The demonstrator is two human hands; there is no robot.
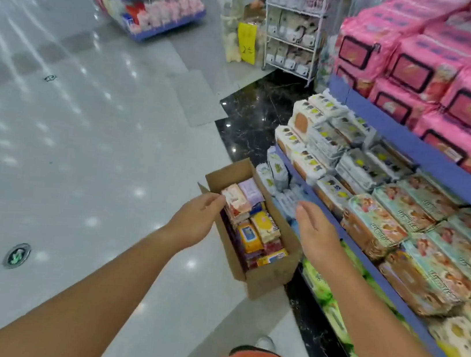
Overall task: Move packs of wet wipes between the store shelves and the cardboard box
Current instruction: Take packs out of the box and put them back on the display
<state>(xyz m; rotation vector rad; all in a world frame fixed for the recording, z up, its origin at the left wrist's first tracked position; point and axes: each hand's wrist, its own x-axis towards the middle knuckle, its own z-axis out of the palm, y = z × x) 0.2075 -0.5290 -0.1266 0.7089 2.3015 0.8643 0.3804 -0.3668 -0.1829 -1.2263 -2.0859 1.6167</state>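
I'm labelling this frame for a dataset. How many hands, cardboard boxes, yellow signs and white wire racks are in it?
Hands: 2 (left hand, right hand)
Cardboard box: 1
Yellow sign: 1
White wire rack: 1
Total: 5

1. Cardboard box (270, 277): brown, top open, flaps raised, standing on the floor just beside the foot of the store shelves (400, 135)
2. Boxed packs (254, 226): small wet-wipe packs set on edge in close rows, filling the box; colours pink, lilac, yellow, orange and red
3. Upper tier: large pink packs (419, 65) with dark-framed lids, stacked in layers
4. Middle tier: white-and-orange packs (319, 135) at the far end, teal-and-orange packs (398, 219) nearer, laid flat and stacked
5. Lowest tier: green packs (319, 281), low beside the box
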